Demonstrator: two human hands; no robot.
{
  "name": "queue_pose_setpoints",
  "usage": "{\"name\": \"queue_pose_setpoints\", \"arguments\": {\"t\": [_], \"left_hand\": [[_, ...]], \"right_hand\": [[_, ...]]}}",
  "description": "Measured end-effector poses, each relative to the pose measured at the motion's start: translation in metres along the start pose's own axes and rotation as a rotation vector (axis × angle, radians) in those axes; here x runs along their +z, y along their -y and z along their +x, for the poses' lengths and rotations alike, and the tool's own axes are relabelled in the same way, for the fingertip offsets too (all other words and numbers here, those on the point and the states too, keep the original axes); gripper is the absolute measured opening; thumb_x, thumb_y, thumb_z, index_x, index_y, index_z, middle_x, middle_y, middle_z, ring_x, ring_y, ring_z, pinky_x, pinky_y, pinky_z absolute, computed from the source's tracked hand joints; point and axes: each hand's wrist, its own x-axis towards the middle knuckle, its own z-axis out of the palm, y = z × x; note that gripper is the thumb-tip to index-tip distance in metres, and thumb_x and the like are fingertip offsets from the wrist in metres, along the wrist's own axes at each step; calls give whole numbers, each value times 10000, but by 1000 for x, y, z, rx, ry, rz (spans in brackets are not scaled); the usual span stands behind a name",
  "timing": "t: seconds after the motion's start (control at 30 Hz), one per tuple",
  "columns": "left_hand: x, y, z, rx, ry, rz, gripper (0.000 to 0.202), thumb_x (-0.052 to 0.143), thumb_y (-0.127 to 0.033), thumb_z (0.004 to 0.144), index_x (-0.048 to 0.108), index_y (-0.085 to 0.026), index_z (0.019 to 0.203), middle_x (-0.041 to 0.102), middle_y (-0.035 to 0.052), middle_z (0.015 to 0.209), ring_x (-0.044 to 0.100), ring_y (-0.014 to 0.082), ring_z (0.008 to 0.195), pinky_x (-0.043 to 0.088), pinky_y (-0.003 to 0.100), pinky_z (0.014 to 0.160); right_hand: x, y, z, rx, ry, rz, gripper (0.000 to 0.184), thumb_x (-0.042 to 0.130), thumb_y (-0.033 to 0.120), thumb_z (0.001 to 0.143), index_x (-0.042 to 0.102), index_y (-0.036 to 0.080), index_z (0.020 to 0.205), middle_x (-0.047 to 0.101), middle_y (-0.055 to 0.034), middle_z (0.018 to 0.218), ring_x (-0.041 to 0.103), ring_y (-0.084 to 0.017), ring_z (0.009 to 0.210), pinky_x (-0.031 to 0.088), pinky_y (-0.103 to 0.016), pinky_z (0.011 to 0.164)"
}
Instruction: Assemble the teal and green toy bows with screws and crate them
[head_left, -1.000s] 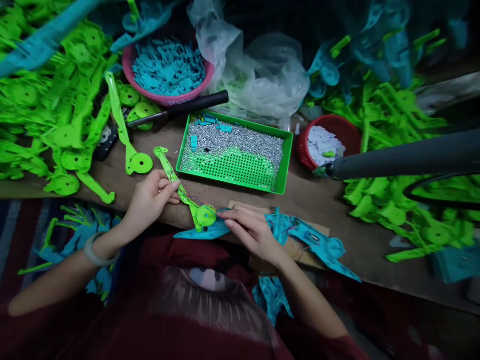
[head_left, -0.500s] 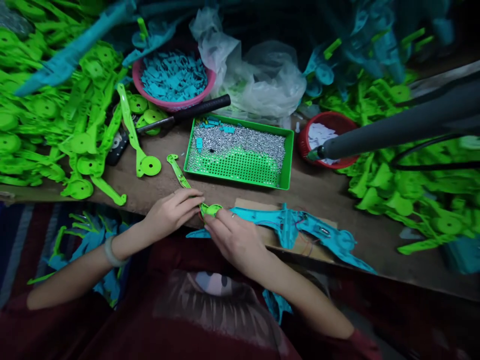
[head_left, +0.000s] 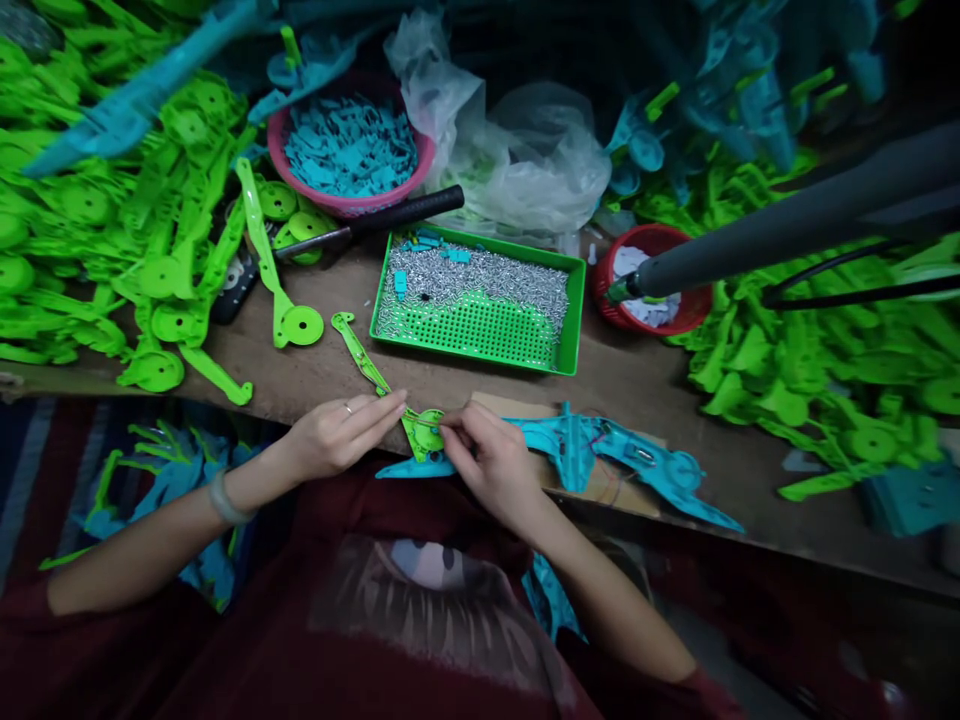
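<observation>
My left hand (head_left: 349,432) has its fingers pressed together on a long bright-green plastic half-shell (head_left: 422,433), holding it at the table's front edge. The shell's narrow arm runs up and left beyond the fingers; its round end lies between my hands. My right hand (head_left: 491,455) pinches what looks like a thin wire over that round end; the fingertips partly hide it. Beneath and right of the right hand lies a blue plastic shell assembly (head_left: 574,450) with thin wires, on a piece of cardboard (head_left: 491,405).
A green tray (head_left: 480,355) of small screws lies ahead. Behind are a pink basket (head_left: 352,208) of blue pieces, a black-handled tool (head_left: 409,210) and plastic bags (head_left: 547,165). A red basket (head_left: 694,312) sits below a grey pole (head_left: 750,230). Green parts (head_left: 161,280) pile up on both sides.
My right hand has drawn back slightly to the right and now pinches, uncovering more of the green shell's round end. The left hand stays on the shell.
</observation>
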Motion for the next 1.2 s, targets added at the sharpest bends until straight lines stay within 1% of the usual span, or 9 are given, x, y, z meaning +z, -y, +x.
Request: {"name": "queue_pose_setpoints", "arguments": {"t": [0.13,0.23,0.4,0.47,0.6,0.77,0.87,1.1,1.2], "left_hand": [[0,-1,1,0,-22,-16,348,552,-96,916,561,-72,1263,633,181,1321,697,223,977,583,351,835],[-3,-4,12,-150,-64,-117,187,547,-146,948,628,-132,1116,704,122,1190,693,190,943,571,321,834],[-18,-5,41,-447,217,-254,143,573,-257,948,614,-171,841,655,21,868,645,146,737,492,248,606],[-20,-5,49,-415,286,-227,102,573,-229,935,610,-173,859,620,12,850,617,154,719,457,254,575],[-12,-8,48,-184,224,-188,145,498,-140,955,635,-180,977,614,30,946,602,162,806,475,264,681],[-9,-16,40,-148,212,-136,190,502,-149,953,640,-179,1079,613,56,1010,600,190,837,513,290,702],[-15,-26,43,-192,243,-97,221,503,-143,925,637,-140,1100,612,99,1095,613,215,885,545,328,757],[-20,-59,53,-398,297,-46,240,499,-216,949,629,-107,1120,595,146,1140,588,278,1009,566,368,787],[-15,-72,56,-494,270,-30,250,545,-252,932,628,-97,1110,593,168,1179,572,300,1037,565,383,788]], "right_hand": [[0,-4,0,-34,38,-143,143,479,118,931,554,181,827,539,-4,721,496,-131,625,361,-247,584],[-1,-4,1,-82,91,-244,172,457,116,935,550,187,809,550,-23,746,500,-150,652,335,-262,584],[-7,2,7,-42,234,-292,162,485,103,903,540,193,781,537,-20,756,478,-153,655,286,-276,588],[-11,3,11,-13,309,-276,148,501,95,886,537,191,779,535,-18,761,483,-155,667,287,-279,600],[-20,-1,18,16,404,-160,139,510,85,884,532,187,793,542,-15,771,523,-166,743,338,-277,668],[-26,2,19,112,383,-2,111,503,150,937,528,196,839,581,-9,790,549,-162,761,377,-273,702],[-21,8,15,147,356,-53,103,492,187,958,537,193,866,610,-28,834,573,-175,777,386,-284,695],[-13,7,-4,-137,245,-283,203,399,182,996,601,170,981,584,-74,891,556,-183,754,404,-281,632],[-11,7,-10,-169,182,-318,224,393,185,999,614,165,968,566,-74,871,547,-184,744,409,-281,618]]}}
